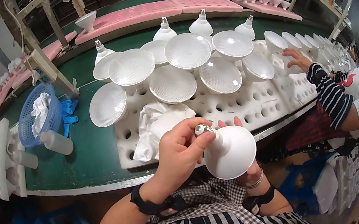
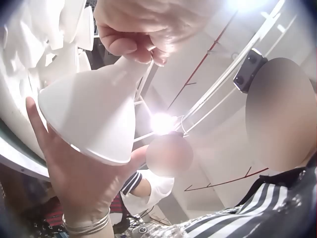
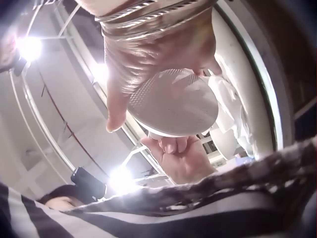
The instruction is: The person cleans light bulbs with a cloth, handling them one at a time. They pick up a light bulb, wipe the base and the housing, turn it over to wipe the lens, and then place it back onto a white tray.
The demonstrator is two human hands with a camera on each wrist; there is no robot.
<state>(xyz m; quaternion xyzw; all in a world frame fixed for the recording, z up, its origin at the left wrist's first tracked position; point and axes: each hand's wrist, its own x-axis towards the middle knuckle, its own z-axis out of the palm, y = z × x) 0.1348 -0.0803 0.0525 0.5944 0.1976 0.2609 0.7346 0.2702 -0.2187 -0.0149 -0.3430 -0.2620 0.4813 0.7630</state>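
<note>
A white cone-shaped light bulb (image 1: 231, 153) is held in front of the chest, tilted, its metal screw base up and to the left. My left hand (image 1: 178, 147) pinches that base between thumb and fingers. From below and behind, my right hand (image 1: 252, 174) supports the wide end, fingertips showing past the bulb's far edge. In the right wrist view, the dimpled lens (image 3: 176, 101) lies against the right palm, with the thumb stretched straight beside it. The left wrist view shows the right hand (image 2: 81, 183) spread under the rim, and the left fingers cover the base.
Several similar bulbs (image 1: 172, 83) sit on a white foam tray (image 1: 260, 110) full of holes. A white cloth (image 1: 158, 125) lies at its front. Leftward are a blue basket (image 1: 28, 116) and a plastic bottle (image 1: 57, 143). Another person's hand (image 1: 298, 60) reaches in from the right.
</note>
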